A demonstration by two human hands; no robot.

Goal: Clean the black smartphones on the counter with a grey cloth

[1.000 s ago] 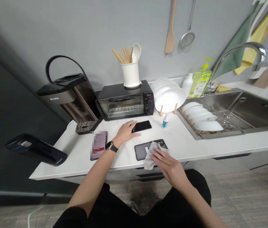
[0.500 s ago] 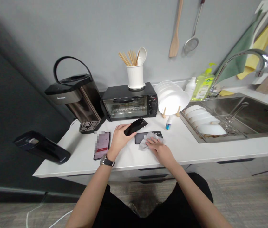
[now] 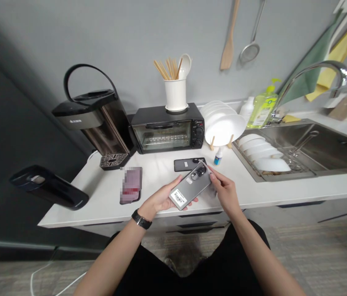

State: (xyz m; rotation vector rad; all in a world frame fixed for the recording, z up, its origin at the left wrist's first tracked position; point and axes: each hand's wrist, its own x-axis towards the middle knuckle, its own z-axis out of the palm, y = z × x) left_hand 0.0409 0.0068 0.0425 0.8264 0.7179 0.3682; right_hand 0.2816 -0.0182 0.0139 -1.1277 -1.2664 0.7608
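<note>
My left hand [image 3: 160, 199] grips the lower end of a grey phone [image 3: 191, 186], tilted with its back up; round camera rings and a white barcode label show. At the phone's camera end, the fingers of my right hand [image 3: 225, 190] pinch a thin grey wipe [image 3: 212, 188], mostly hidden behind the phone and the fingers. Behind the phone, a dark phone-shaped piece [image 3: 183, 165] with camera rings lies flat on the white counter; whether it is a case or a phone I cannot tell. Just right of it stands a small white bottle [image 3: 218, 157] with a blue label.
Another phone [image 3: 132, 185], partly pixelated, lies left on the counter. Along the back stand a water dispenser [image 3: 95, 119], a toaster oven [image 3: 167, 131] bearing a utensil holder [image 3: 175, 94], and racked plates [image 3: 225, 129]. Right is a sink [image 3: 321, 152] with bowls; a dark flask-like object [image 3: 50, 187] is far left.
My left hand has brought the phone nearer and turned it back up. My right hand has left the dark piece and moved the wipe to the phone; the dark piece sits farther back.
</note>
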